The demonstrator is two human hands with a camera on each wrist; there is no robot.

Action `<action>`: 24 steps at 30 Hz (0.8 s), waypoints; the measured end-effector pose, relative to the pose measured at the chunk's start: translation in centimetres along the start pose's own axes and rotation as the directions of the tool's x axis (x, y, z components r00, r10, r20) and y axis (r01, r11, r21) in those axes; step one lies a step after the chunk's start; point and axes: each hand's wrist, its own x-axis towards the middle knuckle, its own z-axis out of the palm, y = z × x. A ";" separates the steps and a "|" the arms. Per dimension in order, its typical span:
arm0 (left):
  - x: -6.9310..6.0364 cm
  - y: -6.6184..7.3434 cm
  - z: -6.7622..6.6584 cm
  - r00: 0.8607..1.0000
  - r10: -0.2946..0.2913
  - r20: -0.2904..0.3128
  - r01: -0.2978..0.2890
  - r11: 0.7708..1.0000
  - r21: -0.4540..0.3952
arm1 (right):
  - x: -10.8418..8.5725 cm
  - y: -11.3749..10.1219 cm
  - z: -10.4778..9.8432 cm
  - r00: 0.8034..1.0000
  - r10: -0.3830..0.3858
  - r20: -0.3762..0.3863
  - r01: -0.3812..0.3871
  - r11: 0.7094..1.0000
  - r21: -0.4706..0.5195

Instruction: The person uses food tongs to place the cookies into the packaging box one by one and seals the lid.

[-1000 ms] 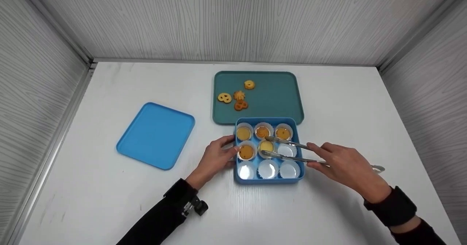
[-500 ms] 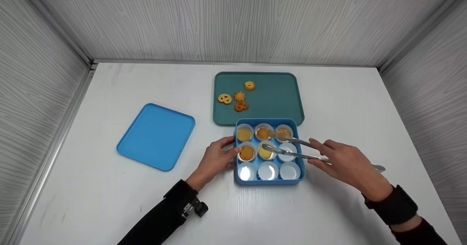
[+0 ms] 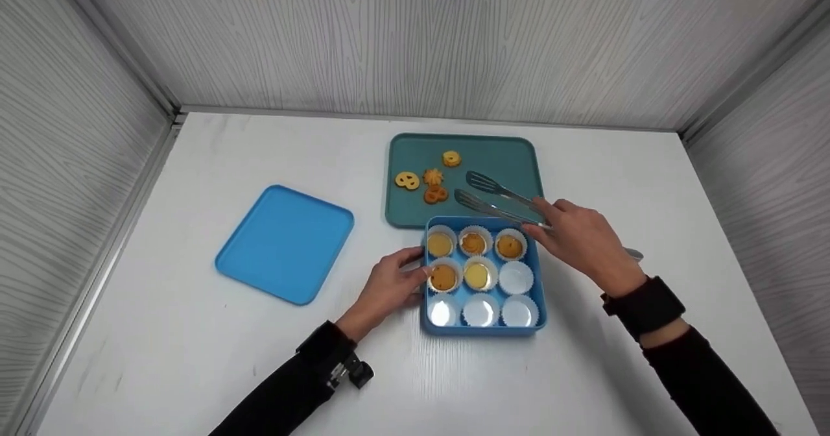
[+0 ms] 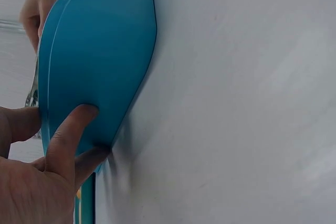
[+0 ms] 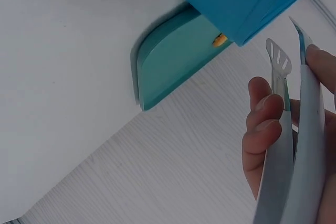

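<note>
Slotted metal tongs (image 3: 483, 182) sit gripped in the fingers of the right hand (image 3: 580, 238), blades parted over the dark green rectangular tray (image 3: 502, 154), right of four golden-brown cookies (image 3: 433, 177). The left hand's (image 3: 386, 283) fingers pinch the left wall of the square blue box (image 3: 481, 332). Earlier, the tongs were over the box, nearer.

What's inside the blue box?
The blue box holds nine fluted white cups. Five contain cookies: the whole back row and two in the middle row. Four look empty. Whatever lies beneath the cookies or cups is covered.
</note>
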 end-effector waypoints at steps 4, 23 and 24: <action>0.2 -0.2 -0.1 1.000 0.018 -0.008 -0.018 1.000 0.004 | 2.5 -0.5 0.5 1.000 0.006 0.023 -0.006 1.000 -0.003; 0.2 -0.5 0.0 0.999 0.037 0.004 -0.037 0.999 -0.001 | 8.7 -2.8 2.3 0.998 -0.031 0.057 0.031 0.999 0.012; 0.1 -0.6 0.0 0.999 0.036 0.003 -0.036 0.999 -0.001 | 8.9 -2.9 2.4 0.997 -0.027 0.066 0.026 1.000 0.014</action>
